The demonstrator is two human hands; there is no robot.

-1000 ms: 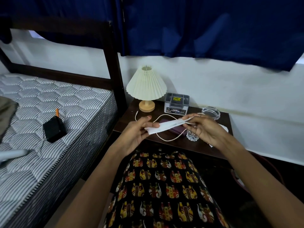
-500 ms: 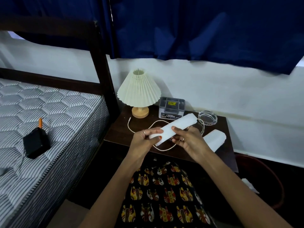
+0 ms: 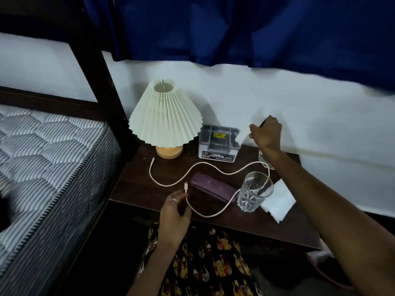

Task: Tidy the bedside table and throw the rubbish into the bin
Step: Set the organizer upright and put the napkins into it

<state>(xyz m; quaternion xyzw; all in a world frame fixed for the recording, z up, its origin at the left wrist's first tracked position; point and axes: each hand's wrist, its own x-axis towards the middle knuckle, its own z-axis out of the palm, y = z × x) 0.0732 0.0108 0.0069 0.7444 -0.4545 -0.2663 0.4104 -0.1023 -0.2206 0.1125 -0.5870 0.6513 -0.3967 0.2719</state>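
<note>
My right hand (image 3: 266, 134) is raised over the back of the dark bedside table (image 3: 162, 201), shut on a folded white paper (image 3: 249, 128) held beside the grey organiser box (image 3: 218, 144). My left hand (image 3: 174, 212) hovers at the table's front edge, fingers apart, close to the plug end of a white cable (image 3: 205, 168) that snakes across the top. A purple case (image 3: 210, 189) lies in the middle. A cut-glass tumbler (image 3: 253, 192) stands to its right, next to another folded white paper (image 3: 279, 200).
A pleated cream lamp (image 3: 165, 116) stands at the back left. A second glass item (image 3: 265, 161) is half hidden behind my right wrist. The striped mattress (image 3: 49, 163) and dark bedpost (image 3: 100, 82) lie left. A reddish bin rim (image 3: 329, 276) shows low right.
Both hands held the folded paper between them; now only the right holds it, lifted toward the organiser. The left hand has let go and dropped near the cable. The view moved closer.
</note>
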